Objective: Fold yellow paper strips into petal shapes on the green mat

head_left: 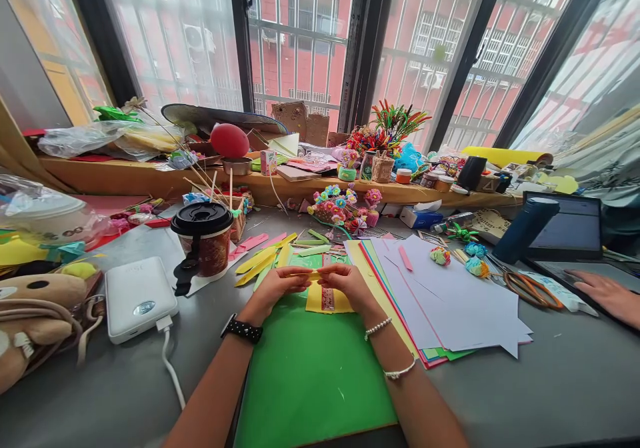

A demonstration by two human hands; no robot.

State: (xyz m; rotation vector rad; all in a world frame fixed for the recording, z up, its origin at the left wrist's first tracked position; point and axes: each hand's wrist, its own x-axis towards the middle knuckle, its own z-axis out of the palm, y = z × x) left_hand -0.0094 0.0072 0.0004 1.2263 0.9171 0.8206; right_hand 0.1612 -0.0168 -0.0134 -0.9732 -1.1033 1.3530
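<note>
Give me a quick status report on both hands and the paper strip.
Left hand and right hand both pinching the yellow paper strip above the green sheet. Coffee cup close on the left, not touching.

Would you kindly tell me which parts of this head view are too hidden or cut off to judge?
- Yellow paper strip: mostly covered by the left hand and right hand; its length and folds are unclear.
- Fingertips: curled away from the camera, so the grip is hidden.
- Another person's hand: cut off by the right edge.
- Takeaway cup: lid hides the contents.
</note>
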